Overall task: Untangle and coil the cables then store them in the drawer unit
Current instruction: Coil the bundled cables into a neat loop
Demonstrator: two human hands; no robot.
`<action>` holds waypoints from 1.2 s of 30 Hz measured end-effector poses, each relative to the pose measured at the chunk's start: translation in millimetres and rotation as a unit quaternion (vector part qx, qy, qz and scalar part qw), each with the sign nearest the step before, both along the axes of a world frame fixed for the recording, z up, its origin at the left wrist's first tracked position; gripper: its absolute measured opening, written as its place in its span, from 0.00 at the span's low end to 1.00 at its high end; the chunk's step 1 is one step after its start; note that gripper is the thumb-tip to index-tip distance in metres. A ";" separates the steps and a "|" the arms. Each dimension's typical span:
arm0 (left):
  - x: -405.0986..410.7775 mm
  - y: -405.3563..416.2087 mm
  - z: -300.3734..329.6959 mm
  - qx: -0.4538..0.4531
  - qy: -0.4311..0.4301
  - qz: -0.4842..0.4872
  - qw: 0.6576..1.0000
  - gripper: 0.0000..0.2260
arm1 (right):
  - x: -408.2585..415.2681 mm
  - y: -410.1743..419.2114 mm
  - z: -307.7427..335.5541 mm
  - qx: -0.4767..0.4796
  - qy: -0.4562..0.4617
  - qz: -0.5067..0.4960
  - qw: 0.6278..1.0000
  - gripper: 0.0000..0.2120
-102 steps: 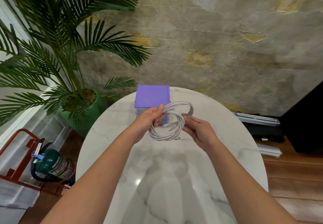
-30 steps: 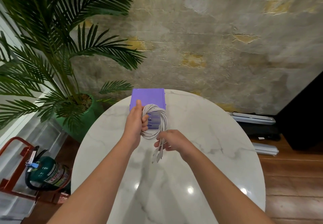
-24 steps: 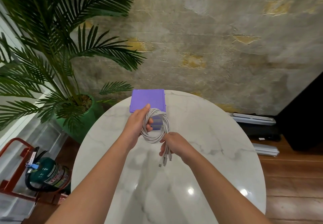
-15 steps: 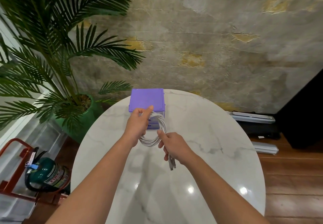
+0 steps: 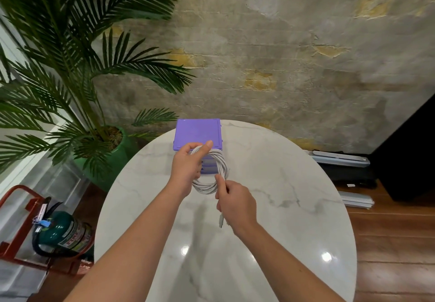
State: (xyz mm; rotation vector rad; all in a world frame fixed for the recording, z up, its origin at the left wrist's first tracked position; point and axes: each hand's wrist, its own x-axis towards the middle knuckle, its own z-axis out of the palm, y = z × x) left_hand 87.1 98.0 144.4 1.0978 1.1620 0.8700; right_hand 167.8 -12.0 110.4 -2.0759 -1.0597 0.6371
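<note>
Gripping coiled white cable bundle [image 5: 213,172] at its upper left with left hand [image 5: 187,168], thumb hooked over the loops, held above round white marble table [image 5: 270,219] just in front of small purple plastic drawer unit [image 5: 197,134]. Pinching the loose cable ends at the coil's lower right with right hand [image 5: 236,204], connector tips hanging below the fist.

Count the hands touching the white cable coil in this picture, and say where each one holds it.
2. The left hand grips the coil at its upper left; the right hand pinches the loose ends at its lower right. No hand is hidden.
</note>
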 end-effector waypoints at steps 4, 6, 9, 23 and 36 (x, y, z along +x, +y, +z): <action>-3.0 1.0 1.6 -0.037 -0.051 -0.003 0.998 0.16 | 10.1 2.5 1.4 -0.052 -0.016 0.014 0.998 0.29; -1.9 1.3 0.2 -0.034 -0.052 0.000 0.998 0.12 | 13.9 5.0 -0.6 -0.078 -0.007 0.015 0.997 0.30; -2.0 1.0 -2.1 -0.045 -0.075 -0.003 0.996 0.10 | 17.5 8.1 -3.1 -0.044 0.107 0.028 0.993 0.24; -14.9 11.5 2.3 -0.060 0.055 -0.165 0.983 0.12 | 39.2 8.7 10.3 0.010 0.223 0.056 0.973 0.13; -17.9 14.5 2.6 -0.002 0.015 -0.102 0.995 0.17 | 54.0 14.2 14.3 -0.071 -0.055 0.210 0.974 0.10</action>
